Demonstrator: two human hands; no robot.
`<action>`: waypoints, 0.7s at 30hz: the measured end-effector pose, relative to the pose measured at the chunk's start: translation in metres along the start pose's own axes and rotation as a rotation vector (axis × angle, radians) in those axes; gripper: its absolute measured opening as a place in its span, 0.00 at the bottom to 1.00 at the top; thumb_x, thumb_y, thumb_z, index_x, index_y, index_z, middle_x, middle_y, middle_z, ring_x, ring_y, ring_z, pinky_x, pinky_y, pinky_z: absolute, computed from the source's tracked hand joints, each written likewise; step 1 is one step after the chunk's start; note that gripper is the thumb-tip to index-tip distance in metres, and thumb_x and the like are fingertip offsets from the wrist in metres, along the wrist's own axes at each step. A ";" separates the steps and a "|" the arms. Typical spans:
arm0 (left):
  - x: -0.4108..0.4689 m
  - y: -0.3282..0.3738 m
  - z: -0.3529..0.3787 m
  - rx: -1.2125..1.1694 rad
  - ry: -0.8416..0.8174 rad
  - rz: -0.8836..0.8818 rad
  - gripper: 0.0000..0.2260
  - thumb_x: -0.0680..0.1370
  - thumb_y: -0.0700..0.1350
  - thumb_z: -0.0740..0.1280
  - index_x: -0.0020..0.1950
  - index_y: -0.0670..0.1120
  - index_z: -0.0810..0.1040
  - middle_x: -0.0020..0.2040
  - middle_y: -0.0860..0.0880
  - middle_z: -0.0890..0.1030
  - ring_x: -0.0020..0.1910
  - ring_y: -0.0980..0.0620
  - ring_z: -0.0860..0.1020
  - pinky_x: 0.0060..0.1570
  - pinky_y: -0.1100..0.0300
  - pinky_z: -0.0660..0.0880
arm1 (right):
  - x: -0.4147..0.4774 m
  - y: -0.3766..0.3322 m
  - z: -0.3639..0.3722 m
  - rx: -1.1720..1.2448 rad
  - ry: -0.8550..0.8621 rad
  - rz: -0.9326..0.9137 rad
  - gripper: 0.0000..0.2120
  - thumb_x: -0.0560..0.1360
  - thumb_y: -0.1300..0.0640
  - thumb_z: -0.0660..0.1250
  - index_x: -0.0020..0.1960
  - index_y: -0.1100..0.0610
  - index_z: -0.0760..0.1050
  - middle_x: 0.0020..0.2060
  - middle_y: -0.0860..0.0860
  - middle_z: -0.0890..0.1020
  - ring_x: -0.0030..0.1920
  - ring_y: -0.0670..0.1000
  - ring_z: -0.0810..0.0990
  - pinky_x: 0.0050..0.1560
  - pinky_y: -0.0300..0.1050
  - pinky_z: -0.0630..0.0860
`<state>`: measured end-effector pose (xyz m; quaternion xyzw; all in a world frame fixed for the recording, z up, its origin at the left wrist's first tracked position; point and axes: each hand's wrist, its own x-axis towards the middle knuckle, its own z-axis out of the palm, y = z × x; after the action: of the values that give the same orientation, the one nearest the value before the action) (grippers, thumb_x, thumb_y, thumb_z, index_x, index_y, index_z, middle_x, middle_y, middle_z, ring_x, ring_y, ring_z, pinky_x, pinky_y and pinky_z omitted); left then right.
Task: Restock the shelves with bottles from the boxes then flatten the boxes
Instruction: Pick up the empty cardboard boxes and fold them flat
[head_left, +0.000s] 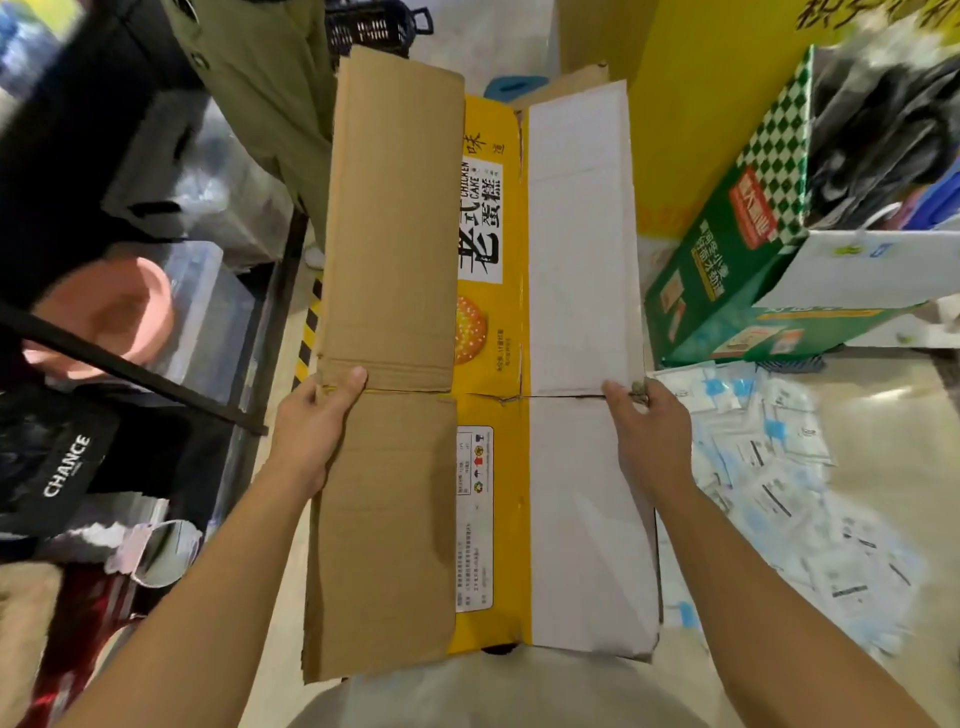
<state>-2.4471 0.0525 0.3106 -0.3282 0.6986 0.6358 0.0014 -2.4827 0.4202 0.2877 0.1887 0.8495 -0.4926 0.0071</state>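
Box (395, 260) | we judge it emptied and flattened, held out over the floor (883, 410) | left hand (311, 431), right hand (649, 431): fingers grasping its side edges | green box (727, 270) stands unflattened | no bottles seen.

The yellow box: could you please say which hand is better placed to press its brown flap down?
Left, probably: the left hand grips the brown flap, thumb on it; the right hand holds the white flap.
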 end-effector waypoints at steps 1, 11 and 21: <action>0.017 0.004 0.005 0.001 -0.010 -0.011 0.16 0.73 0.63 0.77 0.54 0.55 0.84 0.49 0.57 0.88 0.45 0.58 0.86 0.35 0.66 0.81 | 0.014 -0.004 0.008 -0.002 -0.001 0.016 0.23 0.78 0.35 0.67 0.54 0.56 0.78 0.44 0.48 0.81 0.46 0.48 0.79 0.44 0.40 0.71; 0.218 0.045 0.060 0.073 -0.136 -0.087 0.03 0.75 0.63 0.75 0.43 0.66 0.85 0.44 0.63 0.86 0.42 0.63 0.85 0.40 0.60 0.78 | 0.159 -0.041 0.103 -0.104 0.085 0.099 0.19 0.78 0.36 0.67 0.51 0.52 0.76 0.42 0.42 0.79 0.43 0.36 0.78 0.41 0.29 0.68; 0.387 0.019 0.154 0.165 -0.154 -0.189 0.17 0.71 0.65 0.76 0.51 0.54 0.86 0.48 0.56 0.88 0.46 0.57 0.86 0.45 0.58 0.81 | 0.319 0.008 0.170 -0.141 0.049 0.219 0.26 0.78 0.35 0.67 0.59 0.58 0.79 0.48 0.48 0.82 0.49 0.55 0.80 0.50 0.50 0.77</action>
<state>-2.8235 0.0126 0.1352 -0.3416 0.7123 0.5967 0.1415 -2.8062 0.3811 0.1298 0.2913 0.8562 -0.4233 0.0534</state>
